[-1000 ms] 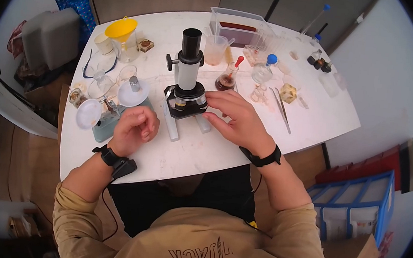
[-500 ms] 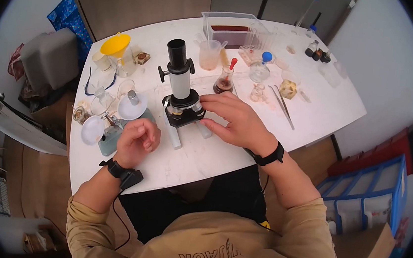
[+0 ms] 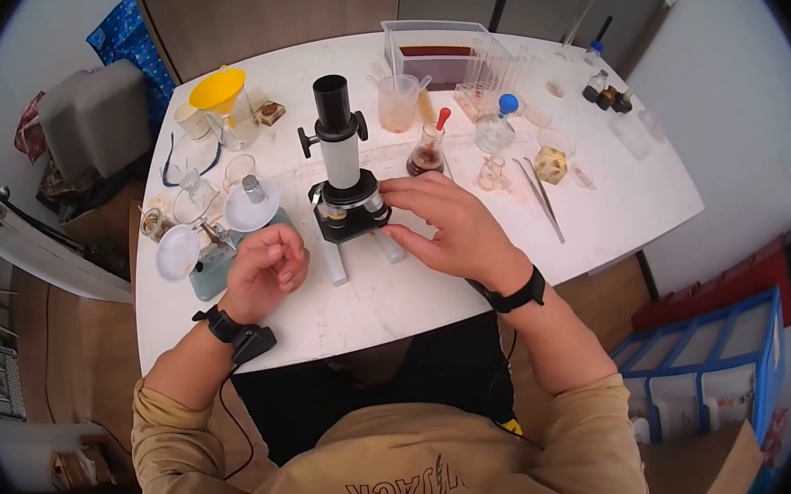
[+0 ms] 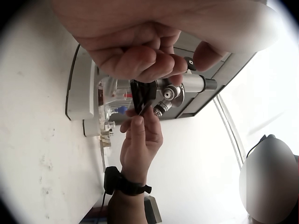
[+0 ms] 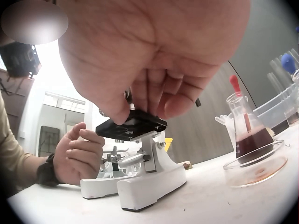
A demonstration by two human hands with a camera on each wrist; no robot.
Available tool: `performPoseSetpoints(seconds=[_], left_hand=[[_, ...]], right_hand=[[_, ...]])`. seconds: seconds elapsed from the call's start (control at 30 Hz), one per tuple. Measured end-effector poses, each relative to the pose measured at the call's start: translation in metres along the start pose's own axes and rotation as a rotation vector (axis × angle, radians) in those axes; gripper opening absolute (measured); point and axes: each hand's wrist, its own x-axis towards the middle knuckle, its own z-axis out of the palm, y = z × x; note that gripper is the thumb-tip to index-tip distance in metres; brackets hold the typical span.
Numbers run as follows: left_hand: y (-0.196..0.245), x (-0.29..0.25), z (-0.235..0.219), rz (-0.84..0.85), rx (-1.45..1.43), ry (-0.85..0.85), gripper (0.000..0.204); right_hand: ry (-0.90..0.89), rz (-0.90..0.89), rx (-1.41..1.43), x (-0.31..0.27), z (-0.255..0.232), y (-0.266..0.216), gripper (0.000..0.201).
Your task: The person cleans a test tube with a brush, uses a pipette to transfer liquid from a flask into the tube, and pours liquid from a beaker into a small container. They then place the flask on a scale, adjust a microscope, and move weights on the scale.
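Note:
A white and black microscope (image 3: 342, 161) stands on the white table, its black stage (image 5: 133, 126) low under the objectives. My right hand (image 3: 455, 224) is at the stage's right edge, with the fingers above and the thumb at the near edge, pinching there. In the left wrist view, a thin dark sliver shows at that thumb's tip; I cannot tell whether it is a slide. Loosely curled, my left hand (image 3: 267, 268) holds nothing and hovers left of the microscope's base (image 5: 152, 186), beside the balance scale (image 3: 252, 205).
Right of the microscope are a flask (image 3: 427, 155) of dark red liquid with a red-topped dropper, a blue-topped bottle (image 3: 494, 133) and tweezers (image 3: 541, 199). Behind stand a beaker (image 3: 398, 104) and a clear bin (image 3: 443, 47). A yellow funnel (image 3: 217, 89) and safety glasses (image 3: 170, 168) are at left.
The head view has tilted and shifted slightly. Both hands keep nearly the same place beside the microscope, and nothing was taken up or let go.

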Motion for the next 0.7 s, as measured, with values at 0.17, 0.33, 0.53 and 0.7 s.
performPoseSetpoints(seconds=[0.17,0.33,0.53,0.7], left_hand=[[0.001,0.001,0.002,-0.037,-0.019,0.015,0.033],[-0.006,0.0,-0.003,-0.079,-0.018,0.032,0.032],[-0.004,0.0,0.002,-0.051,0.007,0.077,0.036],[-0.006,0.0,0.001,-0.049,0.031,0.076,0.038]], right_hand=[[0.075,0.218,0.113,0.001,-0.007,-0.015,0.041],[0.066,0.443,0.185,0.0,-0.005,-0.009,0.034],[-0.021,0.672,0.278,0.005,-0.003,-0.014,0.028],[0.016,0.652,0.438,-0.004,0.012,0.008,0.026]])
